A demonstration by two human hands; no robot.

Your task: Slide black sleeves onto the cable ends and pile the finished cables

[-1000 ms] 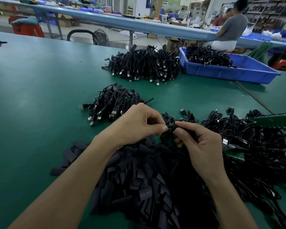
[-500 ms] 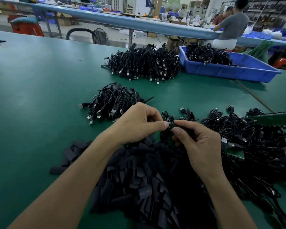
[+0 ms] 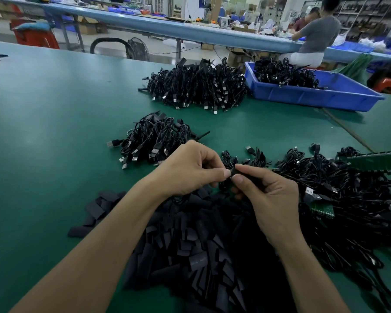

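**Sleeve pinched between hands**

Above the sleeve heap (image 3: 190, 256), left hand (image 3: 190, 168) and right hand (image 3: 269, 195) are pinching one black sleeve (image 3: 234, 172). Beyond, a small cable pile (image 3: 154, 138) is lying; farther, a larger pile (image 3: 196, 84) beside a blue tray (image 3: 314, 97).

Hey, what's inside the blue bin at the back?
Black cables are heaped at the left end of the blue bin. Its near wall hides part of the floor, so anything low there cannot be seen.
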